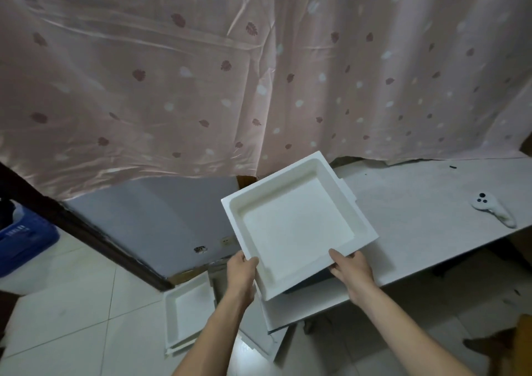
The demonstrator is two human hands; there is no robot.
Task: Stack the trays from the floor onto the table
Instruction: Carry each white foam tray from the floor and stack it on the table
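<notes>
Nearest us, on the floor [72, 303] below our arms, a stack of white trays [190, 315] lies waiting, and another pale tray or slab [302, 303] sits just under the bench's left end; how many trays there are in all we cannot tell.

Above these we carry one white tray [296, 223] in both hands. Our left hand [241, 270] has its grip curled round the tray's near left corner, and our right hand [352, 270] clamps the near right edge with the thumb over the rim. The tray is tilted and turned at an angle, its far part over the bench [431, 211] at the left end, its near part out past the bench's front edge.

We judge this to be the carrying step, close to set-down. Next we must level the tray, square it to the bench edges, and lower it flat before loosening either grip.

Farther right on the bench lies a white controller [493, 210], well apart. Behind hangs a pink curtain [201, 73].
</notes>
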